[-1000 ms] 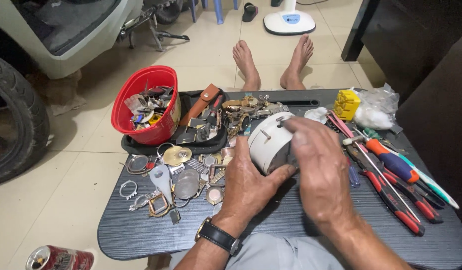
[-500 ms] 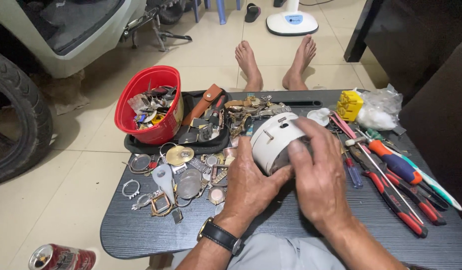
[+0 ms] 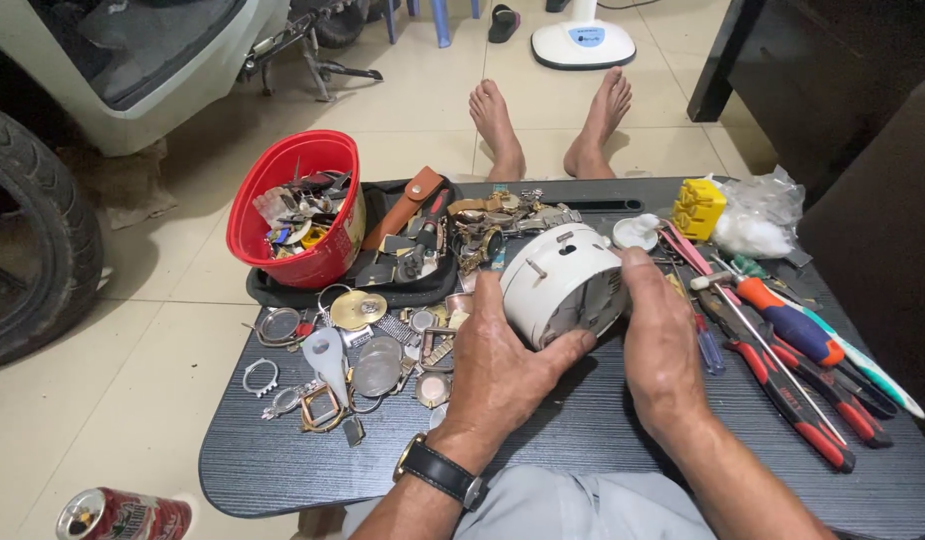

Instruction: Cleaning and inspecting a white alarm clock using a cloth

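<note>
Both hands on it: my left hand [image 3: 497,365] cups the round white plastic alarm clock [image 3: 562,283] from below, my right hand [image 3: 662,345] clamps its side, grip closed around the case, above the middle of the dark wood-grain bench [image 3: 582,440]. A slip could knock it into the loose watch parts [image 3: 367,355] near the left edge. The clock's face is hidden.

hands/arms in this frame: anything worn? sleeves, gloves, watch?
Both hands are bare, no gloves. The left hand has a wristwatch with a black strap and metal buckle on the wrist. The right hand shows nothing on hand or wrist. No sleeves on either forearm.
</note>
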